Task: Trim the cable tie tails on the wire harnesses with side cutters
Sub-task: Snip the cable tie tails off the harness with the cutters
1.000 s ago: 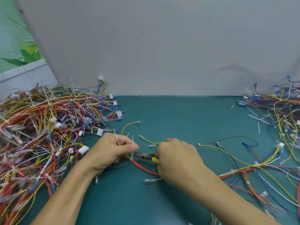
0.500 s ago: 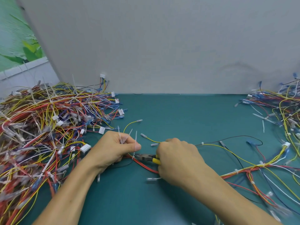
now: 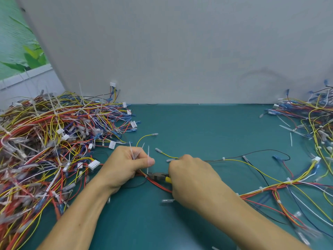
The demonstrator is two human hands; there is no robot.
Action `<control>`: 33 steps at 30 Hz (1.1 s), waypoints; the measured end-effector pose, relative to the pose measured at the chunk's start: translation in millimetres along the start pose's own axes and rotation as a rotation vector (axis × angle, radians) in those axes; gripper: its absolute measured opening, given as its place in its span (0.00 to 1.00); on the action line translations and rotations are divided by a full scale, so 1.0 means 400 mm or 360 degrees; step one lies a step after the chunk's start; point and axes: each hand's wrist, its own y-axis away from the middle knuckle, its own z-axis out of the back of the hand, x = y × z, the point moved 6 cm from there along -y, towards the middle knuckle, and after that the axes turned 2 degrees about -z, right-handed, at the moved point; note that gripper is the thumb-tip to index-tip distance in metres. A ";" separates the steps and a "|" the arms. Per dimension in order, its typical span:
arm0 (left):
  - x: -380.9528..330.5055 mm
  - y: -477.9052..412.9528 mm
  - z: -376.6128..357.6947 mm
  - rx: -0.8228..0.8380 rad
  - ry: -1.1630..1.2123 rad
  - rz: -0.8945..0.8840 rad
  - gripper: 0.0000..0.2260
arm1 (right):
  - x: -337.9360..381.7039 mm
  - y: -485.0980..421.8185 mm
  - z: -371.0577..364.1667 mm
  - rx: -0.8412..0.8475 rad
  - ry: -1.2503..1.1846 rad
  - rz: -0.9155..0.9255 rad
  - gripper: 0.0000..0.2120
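The task is partly done, and by the look of the bench most of it remains. The large pile of harnesses on the left of the green mat shows many long white tie tails standing out of the wires, so it is judged untrimmed. The smaller pile at the far right shows few long tails and has loose white strips lying on the mat beside it; it is judged finished. The harness in work runs from between the hands out to the right, and the ties along that stretch show only short stubs. One upright tie tail remains at its left end, so the present step is judged to be the cut on that tail. The left hand lies knuckles up on the mat, fingers curled. Its thumb presses the upright tail against the forefinger, and further white strips stick out of the top of the fist. The right hand lies just beside it, fist wrapped round the yellow handles of the side cutters. The cutter nose points left and sits at the foot of the tail, against the red wires. Whether the blades have met cannot be told. Both forearms come in low over the mat.
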 end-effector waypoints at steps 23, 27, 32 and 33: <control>-0.009 0.014 -0.005 -0.0063 0.0020 -0.0050 0.14 | 0.018 0.030 -0.026 -0.0120 0.0048 0.0204 0.15; -0.012 0.014 -0.009 -0.0058 0.0010 -0.0049 0.14 | 0.018 0.030 -0.029 -0.0103 0.0054 0.0202 0.17; -0.015 0.012 -0.012 -0.0037 0.0002 -0.0041 0.14 | 0.024 0.025 -0.032 -0.0072 0.0107 0.0212 0.18; -0.017 0.012 -0.013 -0.0032 -0.0004 -0.0042 0.14 | 0.024 0.024 -0.032 -0.0076 0.0122 0.0212 0.17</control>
